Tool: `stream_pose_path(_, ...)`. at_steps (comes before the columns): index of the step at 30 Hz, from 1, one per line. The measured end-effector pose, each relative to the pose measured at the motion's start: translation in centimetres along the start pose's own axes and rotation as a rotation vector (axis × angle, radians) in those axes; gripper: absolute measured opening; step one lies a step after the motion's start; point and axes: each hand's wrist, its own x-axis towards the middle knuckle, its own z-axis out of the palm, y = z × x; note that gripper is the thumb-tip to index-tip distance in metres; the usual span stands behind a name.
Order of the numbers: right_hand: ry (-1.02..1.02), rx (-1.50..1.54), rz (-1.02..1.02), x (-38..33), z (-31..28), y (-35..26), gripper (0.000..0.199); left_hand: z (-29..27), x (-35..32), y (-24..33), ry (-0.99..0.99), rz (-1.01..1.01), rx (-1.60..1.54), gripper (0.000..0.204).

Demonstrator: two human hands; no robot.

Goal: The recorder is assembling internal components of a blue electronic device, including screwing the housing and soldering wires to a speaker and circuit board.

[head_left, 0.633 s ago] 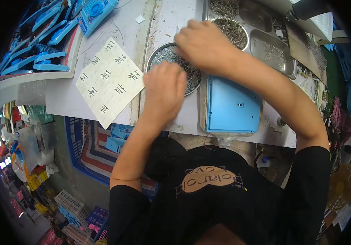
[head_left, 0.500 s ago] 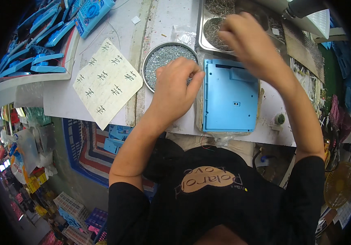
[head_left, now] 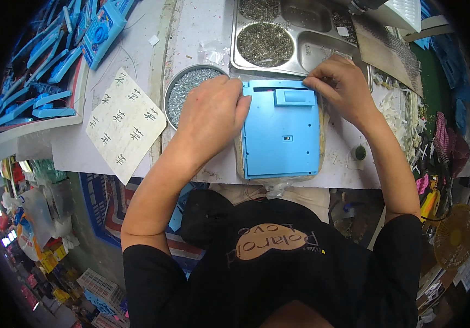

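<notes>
Both hands [head_left: 213, 112] [head_left: 344, 87] flat on blue plastic panel's [head_left: 281, 136] top corners.

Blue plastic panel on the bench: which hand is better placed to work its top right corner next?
Probably the right hand: its fingertips already pinch at the top right corner of the blue plastic panel, while the left hand rests on its left edge.

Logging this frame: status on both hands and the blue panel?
Left hand flat on blue panel's left edge. Right hand pinching at its top right corner. Panel flat on bench, round screw dish beside left hand; nothing obstructing.
</notes>
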Motion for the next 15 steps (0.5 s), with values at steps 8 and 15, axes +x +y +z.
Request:
stream_pose_path(8,-0.325,0.148,0.275,2.6,-1.8,-0.2,0.023,1.5,-0.4,-1.1,0.041,-0.083,-0.173,0.022)
stream_pose_path(15,-0.276,0.11,0.013,7.8,-1.9,-4.3,0.019,-1.2,-1.3,-1.9,-0.119,-0.152,-0.325,0.022)
